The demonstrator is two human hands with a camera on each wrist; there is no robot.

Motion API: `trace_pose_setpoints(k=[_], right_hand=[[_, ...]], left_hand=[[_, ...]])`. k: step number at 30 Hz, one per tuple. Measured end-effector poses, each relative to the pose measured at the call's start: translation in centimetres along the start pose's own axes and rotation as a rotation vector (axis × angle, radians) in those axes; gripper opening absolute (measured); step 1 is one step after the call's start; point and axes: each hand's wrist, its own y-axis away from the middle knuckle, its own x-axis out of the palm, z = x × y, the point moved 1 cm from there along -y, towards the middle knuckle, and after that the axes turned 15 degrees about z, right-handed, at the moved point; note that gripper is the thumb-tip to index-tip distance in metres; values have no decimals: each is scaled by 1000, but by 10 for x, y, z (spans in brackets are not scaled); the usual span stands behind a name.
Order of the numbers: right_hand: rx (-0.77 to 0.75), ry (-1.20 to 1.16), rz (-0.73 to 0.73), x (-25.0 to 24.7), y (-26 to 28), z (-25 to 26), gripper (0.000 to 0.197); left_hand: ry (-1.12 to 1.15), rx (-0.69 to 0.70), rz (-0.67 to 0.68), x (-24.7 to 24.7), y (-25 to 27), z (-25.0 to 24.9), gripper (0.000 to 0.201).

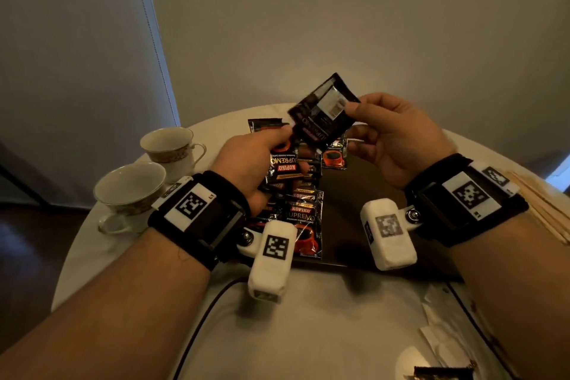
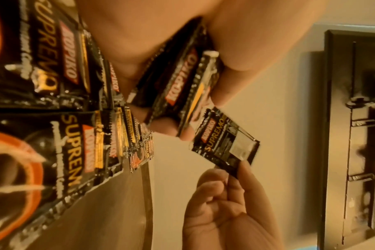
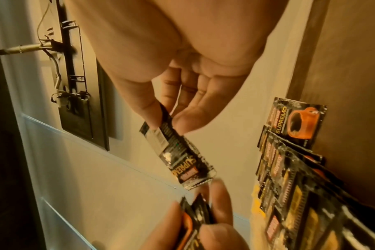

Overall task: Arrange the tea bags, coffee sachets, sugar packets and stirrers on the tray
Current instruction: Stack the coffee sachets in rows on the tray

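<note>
Head view: right hand (image 1: 398, 139) pinched one coffee sachet (image 1: 324, 108) above the tray (image 1: 370, 194); left hand (image 1: 256, 157) gripped a small stack of sachets (image 1: 285, 163). A row of sachets (image 1: 303, 225) already lay along the tray's left side; stirrers (image 1: 543, 203) waited off-tray, right.

Left wrist: stack clamped between fingers.

Right wrist: thumb-and-finger pinch confirmed. Judged early; tea and sugar not yet placed.

The black foil coffee sachet (image 1: 324, 111) held aloft looks glossy and crinkled, with a serrated edge; the same shiny film covers the overlapping black sachets (image 1: 303, 219) on the dark matt wooden tray (image 1: 354, 194). Two cream glazed china teacups (image 1: 129, 185) gleam smoothly. Pale bare-wood stirrers (image 1: 543, 210) look dull. The round white tabletop (image 1: 324, 333) appears smooth, faintly reflective.
</note>
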Motion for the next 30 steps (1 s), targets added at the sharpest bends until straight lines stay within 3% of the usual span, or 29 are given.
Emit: trace_pose_setpoints(k=[3, 6, 8, 11, 13, 17, 19, 22, 24, 26, 28, 30], right_hand=[[-76, 96, 51, 3, 3, 6, 17], [-74, 306, 216, 12, 8, 7, 19], [-69, 404, 319, 19, 12, 8, 18], [-49, 466, 415, 24, 12, 8, 18], [-32, 481, 447, 25, 11, 7, 19], [-14, 390, 296, 18, 6, 3, 31], [-7, 323, 218, 14, 4, -1, 41], [134, 171, 223, 14, 2, -8, 55], [198, 96, 244, 14, 2, -10, 41], [200, 54, 212, 12, 1, -10, 23], [197, 11, 180, 10, 1, -10, 22], [203, -25, 163, 9, 2, -10, 27]], left_hand=[[58, -37, 34, -4, -4, 0, 45], [146, -79, 158, 0, -4, -1, 66], [161, -65, 212, 2, -1, -3, 52], [161, -21, 176, 1, -1, -3, 19], [159, -5, 131, -1, -1, -3, 20], [83, 21, 86, -1, 0, -1, 28], [19, 54, 89, 1, 2, 1, 22], [-53, 94, 121, 6, 4, 3, 6], [-80, 108, 133, 7, 5, 4, 7], [-105, 106, 153, 7, 5, 4, 21], [-136, 94, 182, 6, 5, 5, 36], [-177, 81, 200, 6, 5, 5, 40]])
